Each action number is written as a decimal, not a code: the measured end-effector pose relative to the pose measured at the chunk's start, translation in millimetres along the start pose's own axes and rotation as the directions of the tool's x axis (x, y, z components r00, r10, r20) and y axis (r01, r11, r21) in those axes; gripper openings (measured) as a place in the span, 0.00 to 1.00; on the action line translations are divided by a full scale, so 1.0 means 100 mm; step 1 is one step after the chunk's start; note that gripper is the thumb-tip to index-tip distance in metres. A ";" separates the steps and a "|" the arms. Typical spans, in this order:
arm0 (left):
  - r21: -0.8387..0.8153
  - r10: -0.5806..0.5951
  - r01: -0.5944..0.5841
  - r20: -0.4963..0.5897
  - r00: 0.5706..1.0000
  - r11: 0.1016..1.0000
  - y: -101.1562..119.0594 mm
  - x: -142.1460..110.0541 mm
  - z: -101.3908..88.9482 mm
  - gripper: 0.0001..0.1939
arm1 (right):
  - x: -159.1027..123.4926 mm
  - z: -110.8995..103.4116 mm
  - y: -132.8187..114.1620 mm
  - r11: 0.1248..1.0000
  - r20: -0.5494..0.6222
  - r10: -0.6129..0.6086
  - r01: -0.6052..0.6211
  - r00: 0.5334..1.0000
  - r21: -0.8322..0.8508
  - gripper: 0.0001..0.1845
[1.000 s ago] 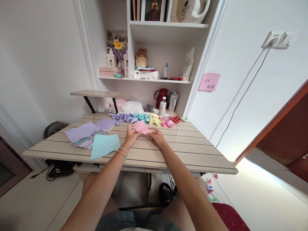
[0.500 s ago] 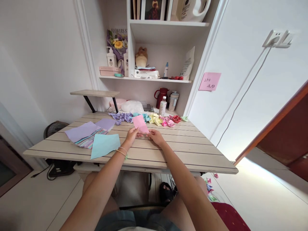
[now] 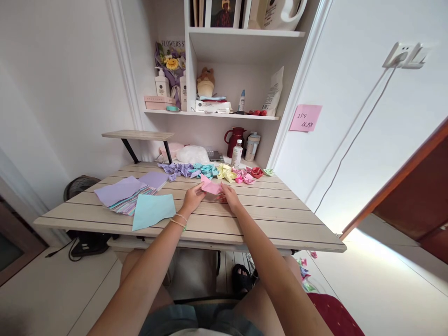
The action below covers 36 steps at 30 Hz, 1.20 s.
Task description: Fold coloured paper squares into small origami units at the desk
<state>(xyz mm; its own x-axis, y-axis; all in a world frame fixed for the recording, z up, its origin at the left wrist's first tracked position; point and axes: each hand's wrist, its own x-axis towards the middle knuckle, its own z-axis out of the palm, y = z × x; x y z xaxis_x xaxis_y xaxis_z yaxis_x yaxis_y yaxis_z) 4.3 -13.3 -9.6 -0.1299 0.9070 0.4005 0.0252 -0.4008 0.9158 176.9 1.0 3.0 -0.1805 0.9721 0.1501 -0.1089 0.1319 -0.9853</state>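
Observation:
A pink sheet of origami paper [image 3: 211, 187] is held up between my two hands above the middle of the table. My left hand [image 3: 193, 198] pinches its left edge, and my right hand [image 3: 230, 196] grips its right edge. The paper looks bent or folded, with a pointed corner standing up at its left. Just behind it lies a row of folded paper pieces: purple [image 3: 180, 170], blue [image 3: 206, 171], yellow [image 3: 227, 173], pink [image 3: 244, 176] and red [image 3: 256, 172]. A light blue sheet [image 3: 153, 211] rests left of my left hand.
A stack of coloured paper [image 3: 131, 200] with a purple sheet [image 3: 119, 190] on top lies at the table's left. A bottle [image 3: 237, 154], a red jug [image 3: 235, 141] and a tumbler [image 3: 252, 147] stand at the back. A small raised shelf [image 3: 138, 136] is at the back left.
The pink paper has gone from an upright, flat-looking sheet to a lower, wider shape with a raised corner. My right hand has shifted slightly right; both hands still hold the paper.

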 end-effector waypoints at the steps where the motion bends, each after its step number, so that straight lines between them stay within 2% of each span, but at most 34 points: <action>1: -0.008 -0.002 0.002 -0.014 1.000 1.000 0.01 0.00 0.00 0.26 | -0.01 0.00 0.00 1.000 -0.015 -0.020 0.020 1.000 -0.006 0.26; 4: -0.038 -0.044 0.041 -0.088 0.995 0.998 0.04 0.01 0.01 0.21 | -0.02 0.00 0.00 0.988 0.002 -0.117 0.117 0.993 -0.103 0.30; 6: -0.099 -0.110 0.098 -0.127 0.986 0.990 0.06 0.02 0.00 0.19 | -0.03 0.00 0.00 0.968 0.082 -0.176 0.188 0.981 -0.165 0.25; 9: -0.211 -0.196 0.170 -0.112 0.974 0.963 0.08 0.02 -0.03 0.18 | -0.04 0.02 0.01 0.933 0.206 -0.231 0.277 0.951 -0.231 0.24; 11: -0.240 -0.218 0.190 -0.096 0.971 0.952 0.08 0.02 -0.04 0.19 | -0.04 0.02 0.02 0.898 0.240 -0.265 0.329 0.934 -0.291 0.25; 14: -0.176 -0.169 0.146 -0.126 0.977 0.973 0.06 0.03 -0.04 0.18 | -0.04 0.02 0.02 0.872 0.248 -0.292 0.364 0.924 -0.327 0.22; 18: -0.037 -0.038 0.033 -0.142 0.989 0.999 0.00 0.04 -0.05 0.13 | -0.06 0.01 0.01 0.899 0.249 -0.268 0.334 0.931 -0.282 0.20; 23: -0.045 -0.030 0.021 -0.201 0.979 0.999 -0.03 0.05 -0.07 0.13 | -0.07 0.03 0.01 0.877 0.365 -0.271 0.384 0.891 -0.287 0.29; 26: -0.058 -0.038 0.027 -0.194 0.980 0.998 -0.04 0.06 -0.07 0.13 | -0.07 0.05 0.03 0.859 0.400 -0.271 0.407 0.876 -0.310 0.25; 30: -0.089 -0.098 0.087 -0.128 0.987 0.992 -0.01 0.05 -0.03 0.12 | -0.06 0.05 0.03 0.880 0.297 -0.264 0.355 0.918 -0.316 0.17; 33: -0.168 -0.158 0.146 -0.058 0.986 0.975 0.03 0.02 0.00 0.13 | -0.03 0.02 0.02 0.916 0.141 -0.227 0.260 0.964 -0.305 0.20; 36: -0.203 -0.166 0.163 0.003 0.986 0.965 0.08 -0.01 0.02 0.16 | 0.00 -0.02 0.04 0.933 -0.033 -0.200 0.180 0.979 -0.310 0.21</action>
<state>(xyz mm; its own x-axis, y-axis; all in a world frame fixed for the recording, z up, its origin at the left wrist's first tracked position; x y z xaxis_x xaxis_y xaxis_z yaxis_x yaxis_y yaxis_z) 6.5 -16.7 -3.0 -0.1296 0.9614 0.2426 -0.1985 -0.2649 0.9436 178.4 1.7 -1.0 -0.1225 0.9320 0.3412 0.1690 0.3583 -0.9182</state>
